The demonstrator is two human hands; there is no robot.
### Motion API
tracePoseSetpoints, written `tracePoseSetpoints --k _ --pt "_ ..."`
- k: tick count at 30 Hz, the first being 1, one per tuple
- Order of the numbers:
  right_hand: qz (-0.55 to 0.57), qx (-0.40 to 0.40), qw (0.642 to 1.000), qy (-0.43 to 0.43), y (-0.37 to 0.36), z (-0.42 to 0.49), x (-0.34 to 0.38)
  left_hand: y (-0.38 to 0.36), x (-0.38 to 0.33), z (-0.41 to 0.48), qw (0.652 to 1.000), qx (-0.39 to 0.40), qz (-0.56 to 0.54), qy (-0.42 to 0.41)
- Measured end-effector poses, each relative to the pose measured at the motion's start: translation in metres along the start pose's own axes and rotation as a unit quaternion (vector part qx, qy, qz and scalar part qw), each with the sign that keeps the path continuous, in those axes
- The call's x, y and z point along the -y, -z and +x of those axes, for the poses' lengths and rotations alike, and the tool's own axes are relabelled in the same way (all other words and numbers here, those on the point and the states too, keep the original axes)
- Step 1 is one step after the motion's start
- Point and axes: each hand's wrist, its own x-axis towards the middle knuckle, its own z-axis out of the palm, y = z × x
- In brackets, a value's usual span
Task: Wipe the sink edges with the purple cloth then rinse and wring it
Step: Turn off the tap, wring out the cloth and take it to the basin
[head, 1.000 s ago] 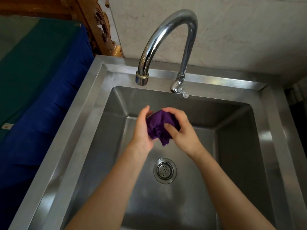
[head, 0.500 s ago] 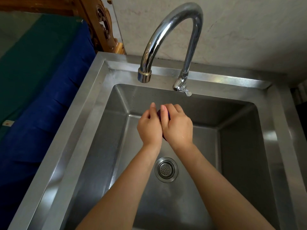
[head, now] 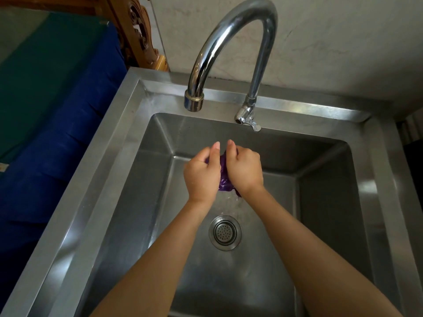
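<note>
Over the middle of the steel sink [head: 128,143], my left hand [head: 201,175] and my right hand [head: 246,170] are pressed together, both shut on the purple cloth [head: 225,181]. The cloth is bunched tight between the palms. Only a wet, shiny strip of it shows between the hands, with a small tail under the right wrist. Water drops fall from it toward the drain [head: 225,232]. The curved chrome tap [head: 229,35] arches above the hands, and no water runs from its spout [head: 194,101].
The tap's small lever [head: 248,121] sits on the back rim. A blue and green cloth-covered surface [head: 52,99] lies left of the sink. Carved wood [head: 137,35] stands at the back left corner. A pale wall [head: 332,42] runs behind.
The hands went from loosely holding the bunched cloth to closing together over it; now they squeeze it hard and drops of water fall into the basin.
</note>
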Motion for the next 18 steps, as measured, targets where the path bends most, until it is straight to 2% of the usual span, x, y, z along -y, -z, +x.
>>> tracePoseSetpoints --k 7,10,14,18 --pt "0.007 0.02 1.0 -0.004 0.007 0.003 -0.002 -0.001 0.01 0.002 0.998 0.028 -0.011 -0.051" --pt "0.047 0.075 0.995 -0.048 0.011 0.007 -0.004 0.003 0.011 0.005 0.996 0.062 0.015 -0.07" --pt "0.104 0.176 0.974 -0.102 0.024 0.014 -0.011 0.018 0.012 0.017 0.984 0.164 0.031 0.057" --pt "0.207 0.242 0.937 -0.143 0.038 0.013 -0.022 0.035 0.021 0.026 0.941 0.296 -0.012 0.165"
